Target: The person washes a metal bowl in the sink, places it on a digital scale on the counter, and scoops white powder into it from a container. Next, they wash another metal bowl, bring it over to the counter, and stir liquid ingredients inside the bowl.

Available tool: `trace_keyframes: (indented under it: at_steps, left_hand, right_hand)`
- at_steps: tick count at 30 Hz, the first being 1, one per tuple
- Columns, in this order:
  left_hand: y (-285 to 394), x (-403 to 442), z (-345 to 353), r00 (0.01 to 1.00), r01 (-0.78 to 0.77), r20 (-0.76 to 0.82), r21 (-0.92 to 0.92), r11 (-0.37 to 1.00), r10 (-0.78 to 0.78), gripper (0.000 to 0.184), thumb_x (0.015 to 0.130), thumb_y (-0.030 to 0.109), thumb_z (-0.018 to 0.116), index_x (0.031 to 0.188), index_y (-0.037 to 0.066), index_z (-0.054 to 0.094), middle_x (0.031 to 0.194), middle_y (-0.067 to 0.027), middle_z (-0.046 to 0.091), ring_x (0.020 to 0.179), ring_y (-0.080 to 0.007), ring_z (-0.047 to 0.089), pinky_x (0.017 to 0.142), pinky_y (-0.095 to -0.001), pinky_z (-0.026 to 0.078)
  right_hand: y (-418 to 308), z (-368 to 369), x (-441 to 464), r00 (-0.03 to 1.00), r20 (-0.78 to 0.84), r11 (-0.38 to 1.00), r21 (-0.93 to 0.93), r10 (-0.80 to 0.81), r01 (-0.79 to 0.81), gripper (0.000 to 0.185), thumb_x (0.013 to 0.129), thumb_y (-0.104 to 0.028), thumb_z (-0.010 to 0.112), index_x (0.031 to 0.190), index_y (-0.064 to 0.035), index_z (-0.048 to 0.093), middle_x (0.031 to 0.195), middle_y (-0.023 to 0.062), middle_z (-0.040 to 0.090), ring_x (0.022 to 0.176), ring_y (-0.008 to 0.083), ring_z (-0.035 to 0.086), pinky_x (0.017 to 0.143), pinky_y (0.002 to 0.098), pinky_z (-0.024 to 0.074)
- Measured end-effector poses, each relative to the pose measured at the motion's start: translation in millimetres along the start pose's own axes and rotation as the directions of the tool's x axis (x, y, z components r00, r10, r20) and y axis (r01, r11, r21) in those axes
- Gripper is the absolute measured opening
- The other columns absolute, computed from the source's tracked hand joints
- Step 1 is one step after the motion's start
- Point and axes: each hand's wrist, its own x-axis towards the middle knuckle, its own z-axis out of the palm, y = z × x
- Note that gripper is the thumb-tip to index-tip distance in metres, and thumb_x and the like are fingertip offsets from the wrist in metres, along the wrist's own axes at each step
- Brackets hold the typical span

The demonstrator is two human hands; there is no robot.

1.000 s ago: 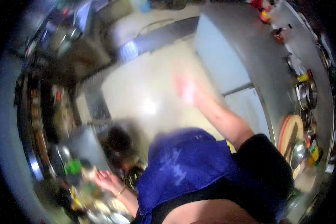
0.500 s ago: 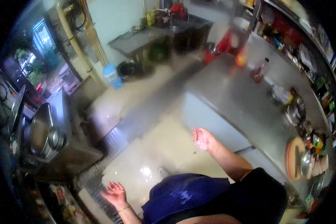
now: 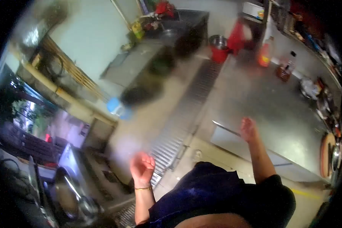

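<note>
My left hand (image 3: 143, 168), with a gold bracelet at the wrist, is raised over the floor beside the metal drain grate (image 3: 167, 146). Its palm shows, the fingers are loosely curled and apart, and nothing is in it. Near the front edge of the steel counter (image 3: 273, 110) is my right hand (image 3: 248, 129), also empty, with loosely bent fingers. Neither hand appears to touch anything. A dark blue apron (image 3: 205, 190) covers my front, between the two arms.
A wok (image 3: 66, 195) with a ladle stands at lower left. Bottles (image 3: 266, 52) and a round wooden board (image 3: 326, 154) are on the counter. A red bucket (image 3: 219, 54) holds a metal bowl. A blue container (image 3: 116, 107) stands on the floor, and a sink (image 3: 169, 32) lies behind.
The view has swung round toward the sink and drain. Both hands sit higher in view than half a second ago; my right hand is now by the counter's edge, and both remain empty.
</note>
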Motion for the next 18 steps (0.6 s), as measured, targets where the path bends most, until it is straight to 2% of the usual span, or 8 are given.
trace_keyframes:
  at_steps: [1, 3, 6, 7, 9, 12, 16, 18]
  left_hand:
    - [14, 18, 8, 0.994, -0.042, -0.099, -0.01, 0.999, 0.041, 0.021, 0.089, 0.03, 0.054, 0.088, 0.011, 0.062, 0.095, -0.0027, 0.067, 0.088, -0.0176, 0.062, 0.08, -0.0366, 0.048]
    - [45, 53, 17, 0.964, -0.1, -0.252, -0.032, 0.994, 0.089, 0.025, 0.088, 0.035, 0.054, 0.086, 0.012, 0.064, 0.096, -0.0025, 0.067, 0.087, -0.0185, 0.061, 0.081, -0.0378, 0.047]
    - [93, 98, 28, 0.972, -0.109, -0.197, 0.111, 0.988, 0.129, 0.025, 0.088, 0.034, 0.053, 0.088, 0.012, 0.065, 0.094, -0.0031, 0.067, 0.085, -0.0187, 0.061, 0.08, -0.0371, 0.046]
    - [106, 117, 33, 0.944, -0.124, -0.289, 0.137, 0.983, 0.159, 0.026, 0.088, 0.034, 0.053, 0.092, 0.011, 0.065, 0.092, -0.0038, 0.066, 0.085, -0.0191, 0.06, 0.08, -0.0361, 0.046]
    - [120, 155, 34, 0.961, -0.077, -0.248, 0.178, 0.981, 0.12, 0.028, 0.09, 0.033, 0.05, 0.095, 0.009, 0.064, 0.091, -0.0049, 0.066, 0.085, -0.0195, 0.06, 0.081, -0.0357, 0.046]
    - [126, 230, 40, 0.955, -0.001, -0.291, 0.21, 0.978, 0.063, 0.025, 0.089, 0.03, 0.051, 0.089, 0.01, 0.065, 0.088, -0.0043, 0.066, 0.082, -0.0203, 0.061, 0.079, -0.0376, 0.046]
    - [129, 352, 61, 0.949, 0.119, -0.305, 0.123, 0.985, -0.077, 0.026, 0.089, 0.034, 0.053, 0.084, 0.011, 0.064, 0.084, -0.0049, 0.065, 0.082, -0.0205, 0.06, 0.079, -0.0366, 0.045]
    - [134, 419, 82, 0.968, 0.113, -0.242, 0.203, 0.973, -0.062, 0.029, 0.093, 0.035, 0.047, 0.083, 0.01, 0.056, 0.085, -0.0071, 0.063, 0.079, -0.0219, 0.058, 0.075, -0.0377, 0.046]
  right_hand:
    - [1, -6, 34, 0.981, -0.191, 0.998, 0.056, 0.046, -0.036, 0.015, 0.094, -0.02, 0.051, 0.096, -0.0065, 0.058, 0.082, 0.0042, 0.061, 0.072, 0.0154, 0.058, 0.067, 0.0254, 0.0516]
    - [9, 1, 92, 0.919, -0.394, 0.989, 0.138, 0.005, 0.054, 0.017, 0.094, -0.022, 0.052, 0.094, -0.0059, 0.059, 0.075, 0.003, 0.06, 0.065, 0.0149, 0.058, 0.06, 0.0241, 0.0515]
    - [28, 40, 141, 0.975, -0.223, 1.0, 0.02, 0.006, -0.001, 0.018, 0.094, -0.022, 0.052, 0.094, -0.0055, 0.059, 0.076, 0.0033, 0.06, 0.064, 0.015, 0.058, 0.058, 0.026, 0.0518]
    - [38, 58, 153, 0.966, -0.249, 0.996, 0.069, 0.07, -0.054, 0.018, 0.094, -0.023, 0.052, 0.094, -0.0054, 0.059, 0.076, 0.0033, 0.06, 0.063, 0.0152, 0.058, 0.058, 0.0262, 0.0517]
    - [50, 98, 188, 0.947, -0.262, 0.977, 0.154, 0.185, -0.148, 0.019, 0.095, -0.023, 0.051, 0.094, -0.0053, 0.059, 0.075, 0.0035, 0.06, 0.062, 0.0156, 0.057, 0.057, 0.0268, 0.0515]
    - [62, 130, 236, 0.944, -0.263, 0.979, 0.1, 0.197, -0.177, 0.02, 0.096, -0.023, 0.048, 0.095, -0.0047, 0.058, 0.076, 0.0039, 0.06, 0.063, 0.0162, 0.056, 0.057, 0.0274, 0.0503]
    - [79, 120, 303, 0.93, -0.361, 0.991, 0.136, 0.067, -0.019, 0.022, 0.097, -0.022, 0.044, 0.091, -0.0051, 0.056, 0.071, 0.004, 0.057, 0.06, 0.017, 0.053, 0.056, 0.0289, 0.0494]
    - [88, 120, 329, 0.916, -0.401, 0.988, 0.133, -0.014, 0.073, 0.02, 0.097, -0.021, 0.044, 0.09, -0.006, 0.055, 0.07, 0.004, 0.056, 0.059, 0.017, 0.053, 0.055, 0.0287, 0.0485]
